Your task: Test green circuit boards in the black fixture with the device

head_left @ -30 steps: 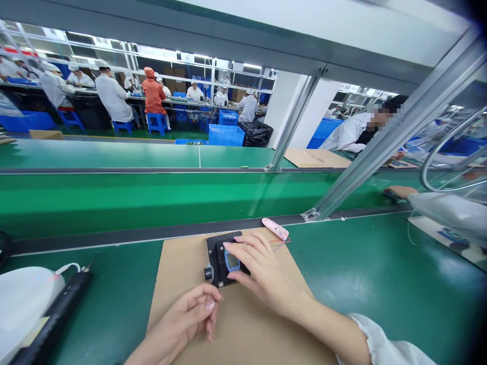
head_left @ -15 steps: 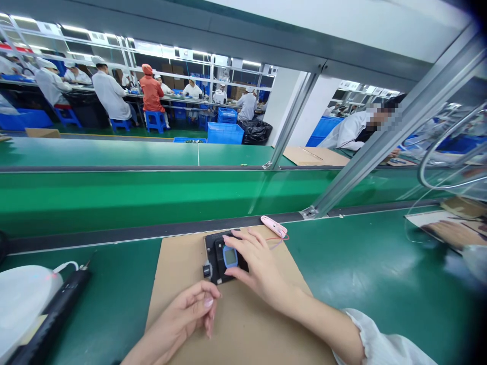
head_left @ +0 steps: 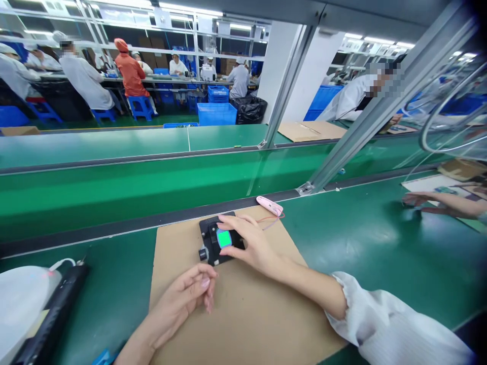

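Note:
A small blue-framed device [head_left: 224, 239], much like a smartwatch body, sits on a black fixture [head_left: 208, 230] with a knob at its near left corner. Its square screen glows bright green. From the right, my right hand [head_left: 253, 243] grips the device between thumb and fingers. My left hand [head_left: 190, 289] hovers over the cardboard sheet [head_left: 243, 314] just short of the fixture, fingers loosely curled against the thumb, with nothing visible in it. Beyond the fixture lies a pink elongated piece [head_left: 270, 206] with thin red and purple wires.
A white round object [head_left: 23, 304] and a black pen-like tool [head_left: 57, 314] lie at the left. A metal post [head_left: 342, 137] rises from the bench's far edge. At right, another person's hand [head_left: 437, 200] works over the bench. Several people sit beyond the green divider [head_left: 133, 187].
The device's screen has turned from grey to bright green. My head view has tilted down slightly. Both hands keep nearly the same pose, and the other person's hand at right has moved left.

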Tool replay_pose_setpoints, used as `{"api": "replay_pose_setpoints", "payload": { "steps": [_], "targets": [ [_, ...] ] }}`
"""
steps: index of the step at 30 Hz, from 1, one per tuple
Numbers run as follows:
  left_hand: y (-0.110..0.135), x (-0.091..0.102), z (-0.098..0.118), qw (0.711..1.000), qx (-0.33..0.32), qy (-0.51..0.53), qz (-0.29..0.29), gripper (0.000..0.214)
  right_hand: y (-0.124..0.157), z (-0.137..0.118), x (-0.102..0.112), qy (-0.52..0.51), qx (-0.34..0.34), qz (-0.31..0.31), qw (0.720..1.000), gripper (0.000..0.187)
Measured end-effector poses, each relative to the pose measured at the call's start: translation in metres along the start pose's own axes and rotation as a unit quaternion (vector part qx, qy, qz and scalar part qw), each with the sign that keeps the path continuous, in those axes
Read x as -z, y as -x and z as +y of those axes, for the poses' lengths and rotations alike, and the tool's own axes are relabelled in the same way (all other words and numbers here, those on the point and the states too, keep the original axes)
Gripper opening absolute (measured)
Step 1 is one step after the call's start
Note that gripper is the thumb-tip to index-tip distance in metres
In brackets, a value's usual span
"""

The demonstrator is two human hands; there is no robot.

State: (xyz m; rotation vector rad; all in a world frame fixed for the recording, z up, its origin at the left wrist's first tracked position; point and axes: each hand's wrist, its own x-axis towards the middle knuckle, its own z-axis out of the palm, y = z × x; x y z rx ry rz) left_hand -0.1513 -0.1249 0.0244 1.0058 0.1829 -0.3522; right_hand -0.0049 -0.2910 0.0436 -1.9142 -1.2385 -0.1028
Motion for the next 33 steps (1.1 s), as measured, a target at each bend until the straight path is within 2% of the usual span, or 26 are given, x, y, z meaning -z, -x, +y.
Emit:
{"api": "replay_pose_setpoints", "payload": {
  "steps": [4,22,25,28,31,33],
  "targets": [
    [0.0,0.0,0.001,1.0,0.003,-0.002,0.005,0.022,0.0,-0.001,0.001,0.003,-0.003,-0.003,1.0,0.063],
    [0.0,0.0,0.0,1.0,0.002,0.0,0.008,0.025,0.002,0.004,-0.002,0.024,0.033,0.015,0.999,0.066],
    [0.0,-0.002,0.0,1.0,0.003,-0.003,0.017,0.027,0.002,0.005,-0.001,0.046,0.055,0.014,0.997,0.06],
    [0.0,-0.003,0.0,0.999,0.009,-0.009,0.031,0.031,0.001,0.0,0.006,0.114,0.087,-0.009,0.99,0.051],
    [-0.001,-0.002,-0.001,0.998,0.024,-0.018,0.047,0.04,-0.004,-0.012,0.023,0.174,0.13,-0.032,0.976,0.039],
    [-0.002,0.001,-0.001,0.996,0.045,-0.048,0.057,0.043,-0.014,-0.017,0.034,0.163,0.106,-0.023,0.981,0.046]
  ]
}}
